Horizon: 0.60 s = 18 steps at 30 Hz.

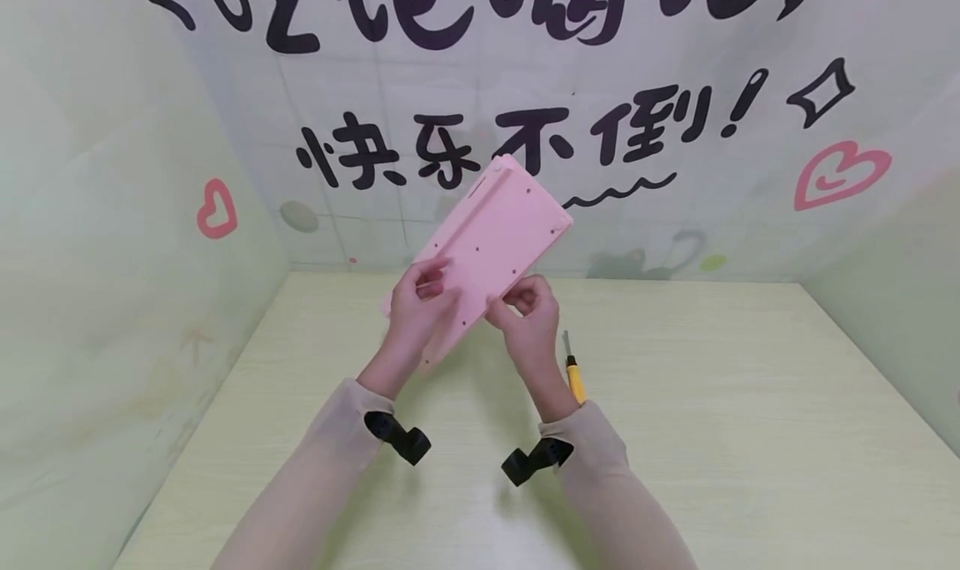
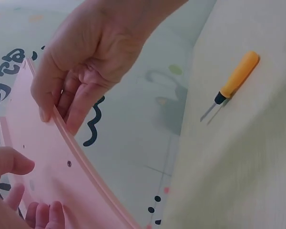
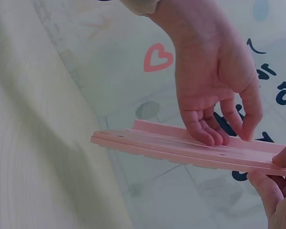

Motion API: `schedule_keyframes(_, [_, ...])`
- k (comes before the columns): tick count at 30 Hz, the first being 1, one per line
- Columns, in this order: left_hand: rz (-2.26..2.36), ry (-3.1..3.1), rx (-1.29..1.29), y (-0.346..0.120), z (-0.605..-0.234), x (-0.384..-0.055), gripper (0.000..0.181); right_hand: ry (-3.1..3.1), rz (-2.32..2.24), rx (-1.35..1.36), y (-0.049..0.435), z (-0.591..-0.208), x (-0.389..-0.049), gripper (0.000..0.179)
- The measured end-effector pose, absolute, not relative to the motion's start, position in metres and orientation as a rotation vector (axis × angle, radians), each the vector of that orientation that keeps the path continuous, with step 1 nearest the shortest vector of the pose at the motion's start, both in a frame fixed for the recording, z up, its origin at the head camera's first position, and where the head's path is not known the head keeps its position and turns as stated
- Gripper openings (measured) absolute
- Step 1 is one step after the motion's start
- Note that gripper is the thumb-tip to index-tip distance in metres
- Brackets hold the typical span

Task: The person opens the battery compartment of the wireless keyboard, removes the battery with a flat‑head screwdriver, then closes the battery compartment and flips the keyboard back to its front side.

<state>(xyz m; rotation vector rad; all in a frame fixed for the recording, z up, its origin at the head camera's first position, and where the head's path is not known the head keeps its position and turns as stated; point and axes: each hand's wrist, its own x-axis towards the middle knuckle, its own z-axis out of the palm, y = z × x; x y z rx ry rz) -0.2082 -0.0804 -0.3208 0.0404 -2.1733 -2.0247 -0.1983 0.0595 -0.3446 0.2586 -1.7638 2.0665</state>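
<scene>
A pink keyboard (image 1: 498, 228) is held up over the table, tilted, its flat underside with small screw holes facing me. Along its lower right edge, my right hand (image 1: 531, 312) pinches the rim between thumb and fingers; the left wrist view shows this grip (image 2: 86, 62) closely. My left hand (image 1: 416, 303) lies over the underside on the other side, fingers loosely bent. In the right wrist view, the left hand's fingertips (image 3: 212, 136) rest at the surface near the raised ridge. From the left wrist, thumb and fingers show apart.
A screwdriver (image 1: 574, 378) with a yellow handle lies on the pale table (image 1: 712, 403), beside my right wrist. Behind the table stands a backdrop (image 1: 465, 245) with dark lettering, and side panels rise to the left and right. Each sleeve carries a black wrist camera (image 1: 397, 437).
</scene>
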Motion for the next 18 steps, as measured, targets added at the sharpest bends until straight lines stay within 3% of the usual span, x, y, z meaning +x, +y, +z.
schedule_keyframes(18, [-2.056, -2.188, 0.274, -0.109, -0.356, -0.202, 0.048, -1.645, 2.154, 0.254, 0.063, -0.335, -0.2, 0.02])
